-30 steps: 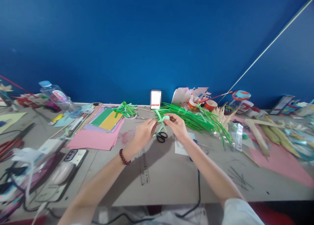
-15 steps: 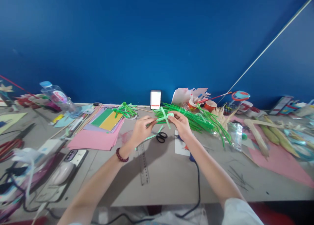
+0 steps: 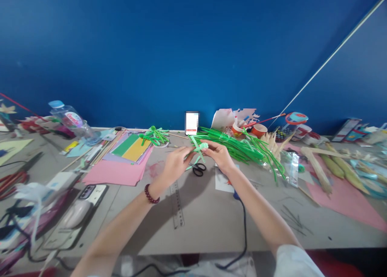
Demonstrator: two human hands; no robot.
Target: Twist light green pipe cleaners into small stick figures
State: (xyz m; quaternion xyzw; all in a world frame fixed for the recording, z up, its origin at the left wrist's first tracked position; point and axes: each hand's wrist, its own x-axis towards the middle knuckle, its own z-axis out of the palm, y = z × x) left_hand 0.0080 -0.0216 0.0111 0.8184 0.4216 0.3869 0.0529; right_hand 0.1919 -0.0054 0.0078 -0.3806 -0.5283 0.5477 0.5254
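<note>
Left hand [image 3: 174,162] and right hand [image 3: 219,154] close together, fingertips pinched, forearms outstretched.

Grey table [image 3: 208,220] — ruler [image 3: 177,204], scissors [image 3: 198,169], pink paper [image 3: 116,172].

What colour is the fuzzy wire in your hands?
Light mint green pipe cleaner, paler than the bright green pile; seen in the head view.

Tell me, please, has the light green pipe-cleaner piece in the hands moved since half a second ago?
Yes. The light green pipe-cleaner piece has dropped slightly, closer to the black scissors on the table.
</note>
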